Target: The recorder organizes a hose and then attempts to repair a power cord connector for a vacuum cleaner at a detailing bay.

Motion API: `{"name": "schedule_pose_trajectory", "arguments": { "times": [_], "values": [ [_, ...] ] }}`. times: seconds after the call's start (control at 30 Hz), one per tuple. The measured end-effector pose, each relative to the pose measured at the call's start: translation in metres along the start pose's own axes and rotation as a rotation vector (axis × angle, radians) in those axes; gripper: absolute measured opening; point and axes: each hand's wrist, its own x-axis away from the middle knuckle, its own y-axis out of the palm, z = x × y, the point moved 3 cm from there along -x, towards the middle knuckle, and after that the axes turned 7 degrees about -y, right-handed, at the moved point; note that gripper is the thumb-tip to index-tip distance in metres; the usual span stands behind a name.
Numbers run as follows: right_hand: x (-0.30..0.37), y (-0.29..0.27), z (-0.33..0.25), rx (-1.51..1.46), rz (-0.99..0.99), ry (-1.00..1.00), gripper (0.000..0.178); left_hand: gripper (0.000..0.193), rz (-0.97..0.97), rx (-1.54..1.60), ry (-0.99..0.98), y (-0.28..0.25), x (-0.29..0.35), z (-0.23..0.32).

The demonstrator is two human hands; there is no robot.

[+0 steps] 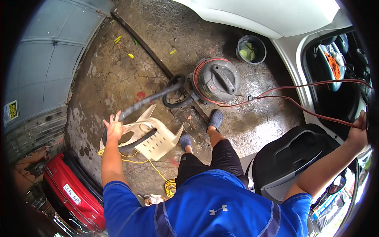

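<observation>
My left hand (114,127) is open, fingers spread, right over the black vacuum hose (144,102). From there the hose bends round and its dark tube end (142,139) lies across a beige plastic chair (162,147). The hose's other end runs to a grey drum-shaped vacuum cleaner (218,81) on the floor ahead of me. Far to the right, beside the car, my right hand (359,128) is closed around a red cord (300,107). That cord leads back to the vacuum, where more of it is wrapped about the lid. The right fingertips are partly hidden at the picture's dark rim.
A white car with an open door (292,158) stands on my right. A dark bucket (251,49) with greenish cloth or water sits beyond the vacuum. Yellow cord (169,187) lies coiled near my feet. A red car (73,193) and grey gate (51,59) are left.
</observation>
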Motion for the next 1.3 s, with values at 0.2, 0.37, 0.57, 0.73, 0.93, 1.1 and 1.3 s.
{"name": "schedule_pose_trajectory", "arguments": {
  "times": [0.2,0.37,0.57,0.73,0.93,1.1,1.3],
  "values": [
    [-0.01,-0.04,0.035,0.007,-0.043,0.075,0.027,0.022,0.308,0.245,0.449,-0.032,-0.048,0.047],
    [0.008,-0.095,0.012,0.066,-0.103,0.136,0.017,0.021,0.39,0.263,0.676,-0.049,-0.081,0.066],
    [0.137,-0.043,-0.052,0.302,0.167,0.019,0.021,0.032,0.36,0.421,0.725,-0.066,-0.096,0.06],
    [0.221,0.023,-0.089,0.273,0.058,0.05,0.028,0.03,0.4,0.476,0.565,-0.067,-0.147,0.074],
    [0.247,0.002,-0.133,0.449,0.018,0.042,0.048,0.033,0.508,0.259,0.527,-0.069,-0.149,0.07],
    [0.274,-0.011,-0.133,0.635,-0.188,0.146,0.043,0.05,0.67,0.434,0.417,-0.041,-0.129,0.058],
    [0.315,-0.023,-0.112,0.555,-0.236,0.288,0.031,0.062,0.634,0.785,0.444,0.056,-0.026,0.052]
  ]
}}
